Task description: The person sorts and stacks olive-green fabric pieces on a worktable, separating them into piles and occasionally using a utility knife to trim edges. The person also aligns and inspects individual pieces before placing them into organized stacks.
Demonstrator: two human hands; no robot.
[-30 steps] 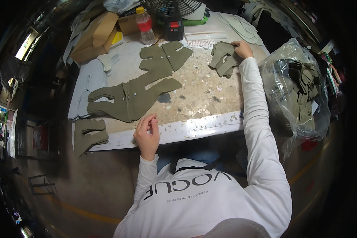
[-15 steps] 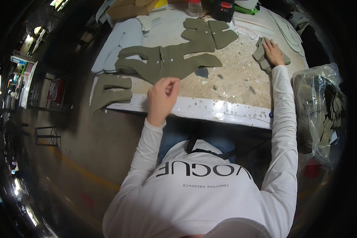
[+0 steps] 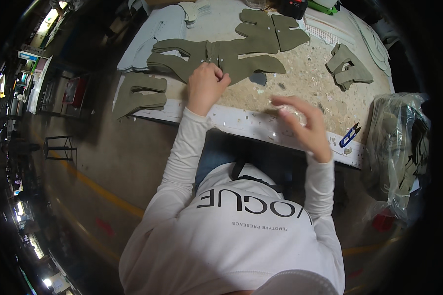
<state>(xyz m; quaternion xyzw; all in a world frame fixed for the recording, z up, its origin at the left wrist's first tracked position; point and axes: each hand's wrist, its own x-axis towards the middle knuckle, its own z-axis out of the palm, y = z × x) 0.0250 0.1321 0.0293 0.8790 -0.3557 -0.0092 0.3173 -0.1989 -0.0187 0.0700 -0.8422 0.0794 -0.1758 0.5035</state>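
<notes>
Flat olive-green cut pieces [image 3: 253,46] lie in stacks across the table, some with small pale tags on them. My left hand [image 3: 206,86] is over the near edge of the middle pieces, its fingers curled together; whatever is between the fingertips is hidden. Above the table's front edge is my right hand [image 3: 305,125], slightly blurred, with thumb and fingers apart and nothing visible between them. A smaller olive stack [image 3: 349,69] lies at the right, away from both hands. Another olive piece [image 3: 140,93] rests at the left front corner, partly over the edge.
Blue-handled thread snips [image 3: 349,136] lie near the right front edge. Light grey cut pieces [image 3: 155,37] are stacked at the back left. Small scraps litter the tan tabletop [image 3: 305,73]. A clear plastic bag [image 3: 391,147] of dark pieces stands beside the table's right side.
My right hand has left the small olive stack at the right and come back toward the front middle, uncovering the snips. My left hand has moved onto the edge of the middle pieces.
</notes>
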